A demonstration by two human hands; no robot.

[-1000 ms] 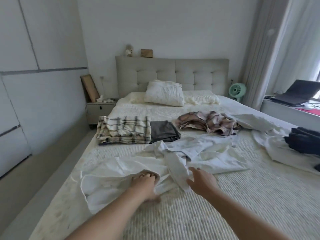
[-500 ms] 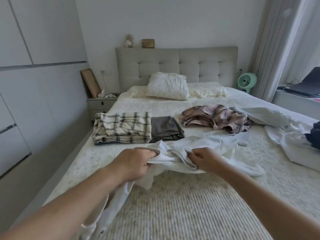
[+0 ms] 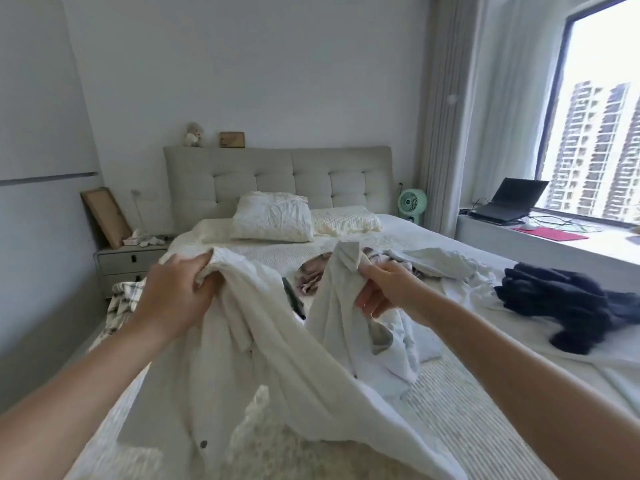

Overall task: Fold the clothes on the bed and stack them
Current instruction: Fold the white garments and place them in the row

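Both hands have risen since half a second ago, lifting the white button-front cotton shirt (image 3: pixel 277 358) off the cream ribbed bed (image 3: pixel 485 420) until it hangs in the air, its lower part trailing toward the near edge of the bed. The left hand (image 3: pixel 173 299) grips one bunched upper edge of the shirt; the right hand (image 3: pixel 384 292) pinches another upper corner, fingers curled round the cloth. The grip of each hand is closed on fabric, not empty.

Judging from this, the shirt looks twisted, with a sleeve or placket draped between the hands, so laying it flat could trap a fold inside. The trailing hem could also slide off the near edge of the bed, or drag the loose clothes behind the shirt out of place.

Counted, relative to the shirt: one plaid folded garment (image 3: pixel 121 303) lies to its left on the bed, mostly hidden. One pink and brown patterned crumpled garment (image 3: pixel 311 278) shows through the gap between the hands. One pale white crumpled garment (image 3: pixel 440 265) lies just beyond the right hand. One dark navy heaped garment (image 3: pixel 561 299) lies well to the right. Two pillows (image 3: pixel 273 216) rest far behind the shirt against the headboard.
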